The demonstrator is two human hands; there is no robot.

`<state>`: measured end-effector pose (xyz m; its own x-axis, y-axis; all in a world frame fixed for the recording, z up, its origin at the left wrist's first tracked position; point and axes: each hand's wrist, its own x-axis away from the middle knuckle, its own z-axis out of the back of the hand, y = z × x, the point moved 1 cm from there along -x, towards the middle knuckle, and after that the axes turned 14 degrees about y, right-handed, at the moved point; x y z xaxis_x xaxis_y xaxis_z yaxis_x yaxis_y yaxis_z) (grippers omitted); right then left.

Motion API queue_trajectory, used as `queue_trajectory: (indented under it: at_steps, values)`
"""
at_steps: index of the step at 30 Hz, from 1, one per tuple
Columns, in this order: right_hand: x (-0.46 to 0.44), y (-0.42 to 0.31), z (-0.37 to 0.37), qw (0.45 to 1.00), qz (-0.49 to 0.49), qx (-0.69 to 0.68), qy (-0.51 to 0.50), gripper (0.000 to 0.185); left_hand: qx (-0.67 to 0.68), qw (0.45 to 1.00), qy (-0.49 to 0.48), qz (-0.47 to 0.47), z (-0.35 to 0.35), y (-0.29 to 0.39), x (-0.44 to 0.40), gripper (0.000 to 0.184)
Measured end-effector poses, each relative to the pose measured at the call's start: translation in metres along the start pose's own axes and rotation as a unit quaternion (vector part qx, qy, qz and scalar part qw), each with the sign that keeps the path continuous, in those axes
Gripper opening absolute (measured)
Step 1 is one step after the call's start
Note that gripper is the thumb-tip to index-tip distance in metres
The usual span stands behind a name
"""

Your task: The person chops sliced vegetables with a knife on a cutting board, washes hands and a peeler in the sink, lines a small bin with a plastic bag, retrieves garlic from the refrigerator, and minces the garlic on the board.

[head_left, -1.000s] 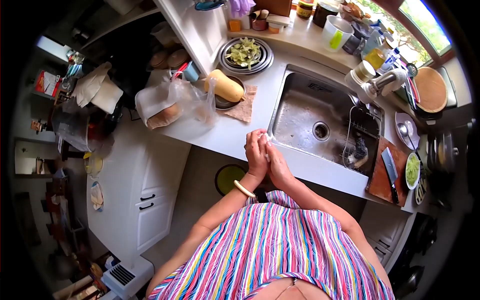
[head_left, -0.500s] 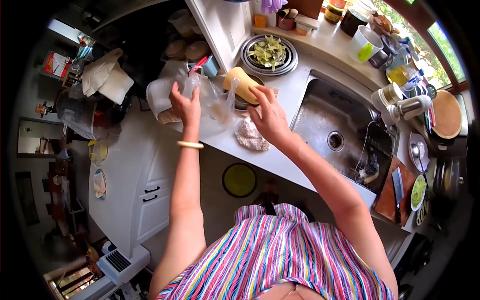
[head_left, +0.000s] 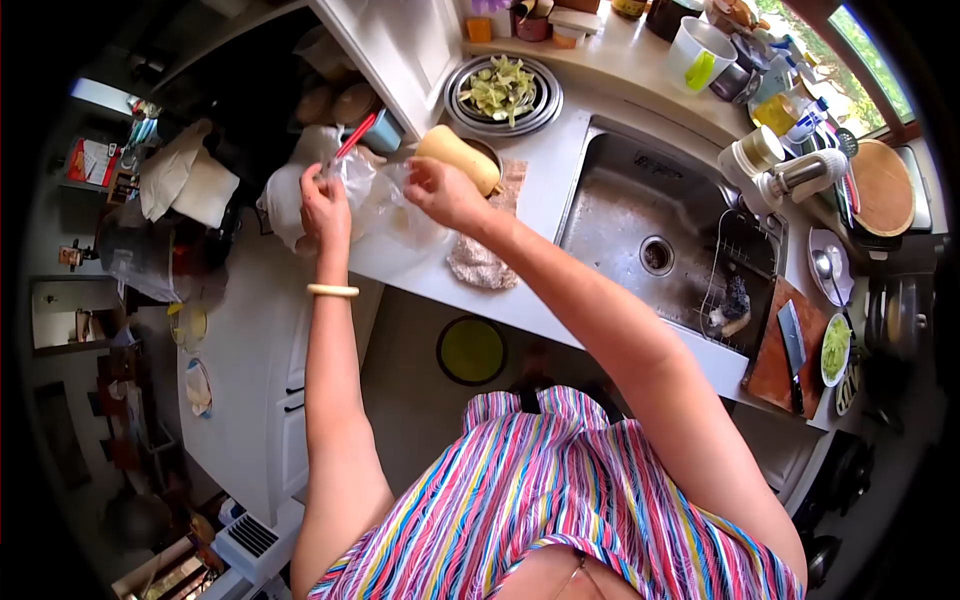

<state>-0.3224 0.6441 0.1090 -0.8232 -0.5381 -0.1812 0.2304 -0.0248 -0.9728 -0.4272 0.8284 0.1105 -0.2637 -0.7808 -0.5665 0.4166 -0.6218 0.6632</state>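
Observation:
A clear plastic bag (head_left: 395, 222) lies crumpled on the counter between my hands. My left hand (head_left: 326, 207), with a pale bangle at the wrist, is closed on the bag's left part. A slim red stick-like thing (head_left: 356, 136) rises just beyond those fingers; its kind is unclear. My right hand (head_left: 446, 193) pinches the bag's right side, its fingers curled. Right behind it a peeled-looking butternut squash (head_left: 458, 158) rests tilted over a round pan, mostly hidden. A speckled cloth (head_left: 484, 263) lies below my right wrist.
Cut leafy greens (head_left: 500, 90) fill a steel colander at the back. To the right is the sink (head_left: 618, 215) with a wire rack. Beyond it, a knife (head_left: 792, 345) lies on a brown cutting board (head_left: 767, 372), beside a bowl of shredded greens (head_left: 836, 350).
My right hand has left the squash and moved left onto the bag. My left hand has stayed at the bag. The view has shifted slightly.

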Motion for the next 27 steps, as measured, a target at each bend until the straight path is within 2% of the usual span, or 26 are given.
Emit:
queue_trajectory:
  at_steps: [1,3,5,6,7,8,9,10,11,12,13,15,16,17,18,20,23,25,26,27]
  values:
    - [0.000,-0.003,0.004,1.000,0.000,-0.006,-0.002,0.041,-0.005,1.000,0.020,-0.020,0.001,0.008,-0.002,0.022]
    - [0.001,-0.009,0.013,1.000,0.011,0.023,-0.010,0.043,-0.079,0.956,0.118,-0.257,0.009,0.018,-0.007,0.012]
    - [0.003,-0.005,0.017,0.999,0.020,-0.025,-0.013,0.046,-0.047,0.970,0.048,-0.232,0.025,0.046,-0.004,0.010]
    - [0.008,-0.004,0.016,0.998,0.021,-0.052,0.000,0.046,-0.057,0.959,0.065,-0.269,0.030,0.055,-0.002,0.015]
    - [0.006,-0.008,0.019,0.997,0.029,-0.073,0.021,0.045,0.062,0.983,-0.012,-0.174,0.032,0.058,-0.007,0.017]
    - [0.007,-0.014,0.020,0.995,0.070,-0.051,0.052,0.046,0.097,0.988,-0.008,-0.124,0.035,0.067,-0.006,0.015]
    - [0.011,-0.031,0.029,0.998,0.050,0.026,0.029,0.049,0.084,0.994,-0.003,-0.071,0.022,0.040,-0.018,0.019]
    - [0.010,-0.044,0.037,0.981,0.084,0.175,-0.022,0.051,0.008,0.997,-0.040,-0.069,0.031,0.058,-0.020,0.023]
    - [0.016,-0.042,0.037,0.974,0.099,0.203,-0.010,0.051,0.096,0.987,-0.122,-0.045,0.006,0.016,-0.035,0.030]
    - [0.025,-0.057,0.047,0.968,0.057,0.239,-0.045,0.052,0.115,0.968,-0.192,-0.114,-0.009,-0.025,-0.049,0.042]
    - [0.032,-0.049,0.051,0.971,0.056,0.229,-0.047,0.049,0.151,0.946,-0.282,-0.046,-0.022,-0.055,-0.057,0.051]
    - [0.070,-0.056,0.078,0.967,0.114,0.230,-0.003,0.043,0.112,0.964,-0.157,-0.181,0.003,0.000,-0.025,0.056]
    - [0.090,-0.061,0.098,0.970,0.083,0.227,-0.040,0.042,0.112,0.968,-0.113,-0.196,0.023,0.037,0.001,0.054]
    - [0.115,-0.055,0.113,0.973,0.080,0.214,-0.027,0.040,0.107,0.970,-0.067,-0.209,0.041,0.066,0.027,0.052]
    - [0.140,-0.038,0.124,0.977,0.083,0.194,-0.010,0.040,0.108,0.971,-0.067,-0.202,0.055,0.082,0.052,0.048]
    - [0.191,-0.027,0.166,0.972,-0.033,0.214,-0.089,0.041,0.117,0.973,-0.058,-0.190,0.065,0.083,0.101,0.042]
    - [0.286,0.024,0.211,0.978,-0.082,0.189,-0.021,0.041,0.060,0.969,-0.072,-0.227,0.080,0.075,0.177,0.039]
    - [0.321,-0.011,0.254,0.965,-0.196,0.175,-0.023,0.037,0.055,0.975,-0.105,-0.189,0.092,0.065,0.226,0.040]
    - [0.339,-0.004,0.271,0.972,-0.163,0.166,0.022,0.035,0.033,0.960,-0.075,-0.267,0.095,0.058,0.249,0.038]
    - [0.349,-0.005,0.286,0.971,-0.207,0.117,0.032,0.034,0.047,0.976,-0.118,-0.177,0.104,0.067,0.270,0.035]
